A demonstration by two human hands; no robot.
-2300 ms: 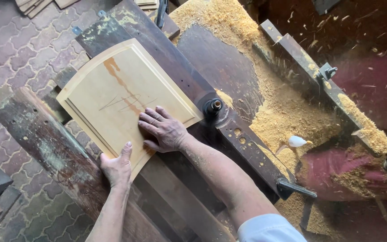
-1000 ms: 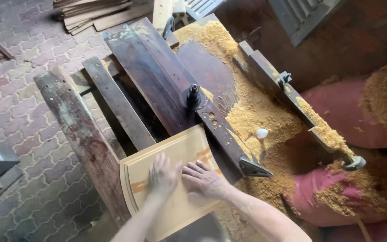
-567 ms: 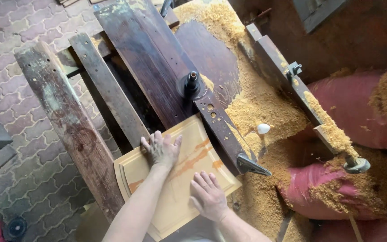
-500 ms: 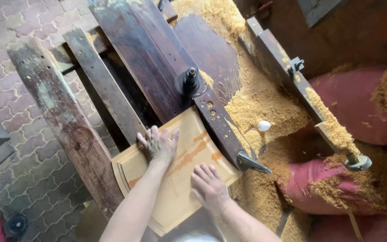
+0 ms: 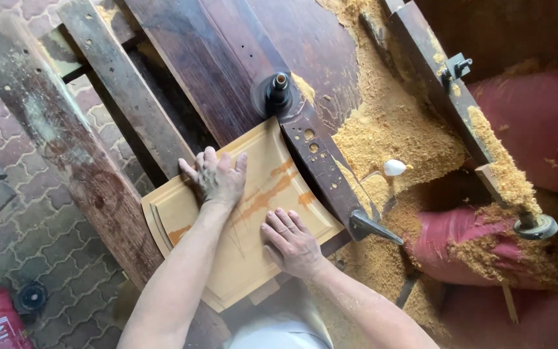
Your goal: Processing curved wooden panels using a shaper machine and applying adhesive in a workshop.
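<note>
A pale wooden panel (image 5: 256, 161) with a moulded edge and orange streaks lies flat on the dark machine table (image 5: 208, 71). Its far corner sits right against the upright spindle cutter (image 5: 278, 92). My left hand (image 5: 215, 176) presses flat on the panel's upper left part, fingers spread. My right hand (image 5: 291, 240) lies flat on the panel nearer to me, close to its right edge. That edge runs along the dark metal fence bar (image 5: 324, 168).
Thick sawdust (image 5: 395, 123) covers the right side of the table around a small white knob (image 5: 394, 168). Red sacks (image 5: 531, 123) stand at the right. Worn wooden beams (image 5: 66, 142) run along the left, over a brick-paved floor (image 5: 27, 226).
The panel has slid forward along the fence until its corner reaches the spindle. Both hands moved with it, staying flat on top.
</note>
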